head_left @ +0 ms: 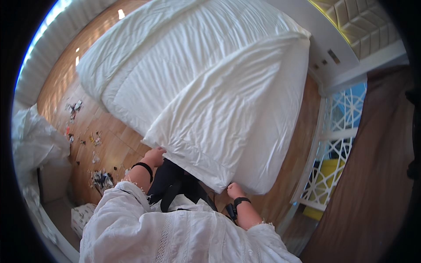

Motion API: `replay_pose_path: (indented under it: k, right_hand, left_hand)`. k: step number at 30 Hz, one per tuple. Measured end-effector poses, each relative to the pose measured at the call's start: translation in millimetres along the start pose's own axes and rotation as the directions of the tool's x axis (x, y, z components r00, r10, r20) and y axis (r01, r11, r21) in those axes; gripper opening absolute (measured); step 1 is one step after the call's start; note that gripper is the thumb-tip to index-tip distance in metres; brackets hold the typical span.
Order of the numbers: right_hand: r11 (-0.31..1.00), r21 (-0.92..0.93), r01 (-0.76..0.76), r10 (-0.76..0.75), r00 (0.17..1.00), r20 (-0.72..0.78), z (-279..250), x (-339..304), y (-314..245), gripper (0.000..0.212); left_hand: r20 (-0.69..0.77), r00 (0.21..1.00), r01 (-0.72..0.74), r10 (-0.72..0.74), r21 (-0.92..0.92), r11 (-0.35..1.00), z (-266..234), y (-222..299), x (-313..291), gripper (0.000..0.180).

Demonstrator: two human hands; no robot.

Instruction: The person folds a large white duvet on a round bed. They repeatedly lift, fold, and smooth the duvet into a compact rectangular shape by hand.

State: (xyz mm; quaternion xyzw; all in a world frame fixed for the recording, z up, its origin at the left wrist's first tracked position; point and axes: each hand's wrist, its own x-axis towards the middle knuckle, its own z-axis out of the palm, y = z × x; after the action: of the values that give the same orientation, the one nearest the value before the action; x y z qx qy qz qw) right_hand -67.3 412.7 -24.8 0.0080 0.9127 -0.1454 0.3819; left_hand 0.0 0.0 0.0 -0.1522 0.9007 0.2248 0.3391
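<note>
A large white duvet (210, 114) lies rumpled over a bed, with folds running across it and its near flap turned at a slant. Its near edge is gripped by my left hand (154, 156), whose fingers are closed at the left corner. My right hand (236, 191) is closed at the right end of that same edge, with the fingertips partly hidden. Between the two hands the edge hangs slightly crumpled in front of my legs. To the right of the flap, a smoother white mattress side (274, 149) shows.
Scraps of litter (101, 179) are scattered on the wooden floor (118, 140) at left. A sheet-draped piece of furniture (39, 136) stands at the left edge. On the right are a white lattice screen (326, 175) and a brown curtain (368, 175). A padded headboard (368, 26) rises far right.
</note>
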Motion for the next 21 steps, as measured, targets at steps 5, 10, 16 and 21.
replay_pose_path:
  k: [5, 10, 16, 21]
  right_hand:
    - [0.986, 0.061, 0.158, -0.157, 0.987, -0.014, -21.4, 9.1, -41.9, 0.022]
    - [0.914, 0.27, 0.304, -0.311, 0.95, -0.015, -30.3, 21.1, -87.5, 0.017]
    - [0.883, 0.411, 0.229, -0.304, 0.944, 0.127, -31.5, 29.9, -145.7, 0.018]
    - [0.897, 0.392, 0.206, -0.285, 0.946, 0.154, -23.7, 36.5, -212.5, 0.016]
  left_hand:
    - [-0.084, 0.996, -0.025, 0.006, -0.221, 0.975, 8.1, -37.5, -12.9, 0.039]
    - [-0.146, 0.989, -0.053, 0.005, -0.332, 0.942, -13.1, -52.8, -12.3, 0.034]
    - [-0.237, 0.967, -0.018, -0.088, -0.411, 0.912, -48.6, -88.3, -33.6, 0.03]
    - [-0.243, 0.92, 0.127, -0.307, -0.557, 0.821, -59.9, -160.5, -46.2, 0.024]
